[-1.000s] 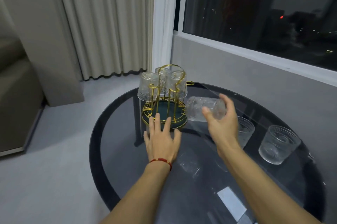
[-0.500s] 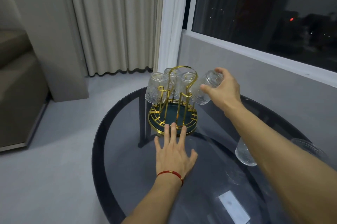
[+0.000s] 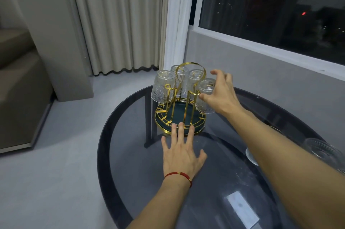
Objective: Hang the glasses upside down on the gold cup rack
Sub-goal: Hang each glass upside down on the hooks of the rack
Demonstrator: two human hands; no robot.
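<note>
On the round dark glass table point(image 3: 130, 182), the left hand point(image 3: 182, 156) lies flat, empty, steadying the gold wire cup rack point(image 3: 180, 116), while the right hand point(image 3: 219, 92) loosely cups the inverted ribbed clear glass point(image 3: 205, 96) on its prong: hard, slick, breakable, best gripped around its sides.

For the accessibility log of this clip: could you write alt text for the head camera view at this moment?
A person's right hand sets an upside-down glass onto a gold cup rack that already carries three inverted glasses, while the left hand lies flat on the round dark glass table with fingertips at the rack's base. Two more glasses wait at the right, partly hidden by the right forearm.
</note>
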